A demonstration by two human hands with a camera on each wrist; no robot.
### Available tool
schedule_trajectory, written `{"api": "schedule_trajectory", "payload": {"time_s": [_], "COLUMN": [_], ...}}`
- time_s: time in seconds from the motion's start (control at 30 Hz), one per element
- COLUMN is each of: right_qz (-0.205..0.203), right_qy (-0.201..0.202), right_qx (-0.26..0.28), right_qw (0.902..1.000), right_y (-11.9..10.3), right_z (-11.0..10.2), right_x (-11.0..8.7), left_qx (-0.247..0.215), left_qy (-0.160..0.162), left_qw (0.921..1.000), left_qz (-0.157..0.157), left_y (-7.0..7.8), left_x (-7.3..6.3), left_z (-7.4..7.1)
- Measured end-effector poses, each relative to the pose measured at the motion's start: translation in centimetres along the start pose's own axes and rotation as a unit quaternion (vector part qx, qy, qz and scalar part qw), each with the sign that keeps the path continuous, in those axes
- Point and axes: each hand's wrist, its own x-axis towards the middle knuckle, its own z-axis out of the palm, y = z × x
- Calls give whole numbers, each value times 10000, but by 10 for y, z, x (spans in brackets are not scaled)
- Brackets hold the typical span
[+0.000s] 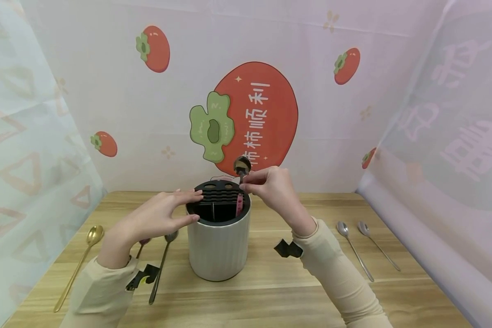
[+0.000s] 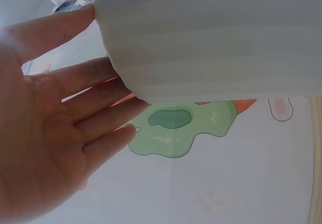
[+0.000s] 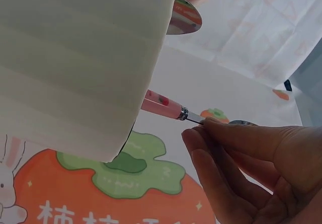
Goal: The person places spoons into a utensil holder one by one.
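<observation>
A ribbed white utensil holder with a black slotted top stands upright on the table. My right hand pinches a spoon by its metal neck, thumb against fingers, at the holder's right side. The spoon's bowl points up, and its pink patterned handle reaches down into a front compartment, its lower end hidden by the holder wall. On the opposite side, my left hand rests its extended fingertips and thumb at the black rim; the left wrist view shows its fingers spread and straight along the holder's edge.
Left of the holder lie a long gold spoon, a dark spoon and a third spoon partly hidden behind the left wrist. Two silver spoons lie at the right. A persimmon-printed cloth hangs behind the table.
</observation>
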Motion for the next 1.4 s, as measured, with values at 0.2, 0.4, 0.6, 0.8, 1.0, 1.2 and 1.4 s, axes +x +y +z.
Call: {"api": "schedule_trajectory", "payload": {"time_s": [0.2, 0.4, 0.6, 0.8, 1.0, 1.2, 1.4], "right_qz": [-31, -140, -225, -267, -81, 81, -57], "right_qy": [-14, -42, -117, -183, -331, -557, -695], "right_qx": [-105, -214, -296, -354, -344, -458, -566], "right_qw": [9999, 9997, 9992, 9988, 9988, 9974, 9960], "right_y": [0, 3, 4, 4, 2, 1, 4], "right_z": [1, 3, 4, 4, 3, 2, 3], "right_x": [-1, -1, 0, 0, 1, 1, 1], "left_qx": [-15, -21, -10, 10, 23, 34, 47], "left_qy": [22, 31, -28, -14, 27, 1, -5], "left_qw": [10000, 10000, 10000, 10000, 10000, 10000, 10000], "left_qz": [-2, -46, -74, -40, -2, -41, -36], "left_y": [0, -1, -1, -1, -2, -1, -1], "left_x": [-1, -1, 0, 0, 1, 1, 1], "left_z": [0, 1, 0, 1, 1, 1, 1]}}
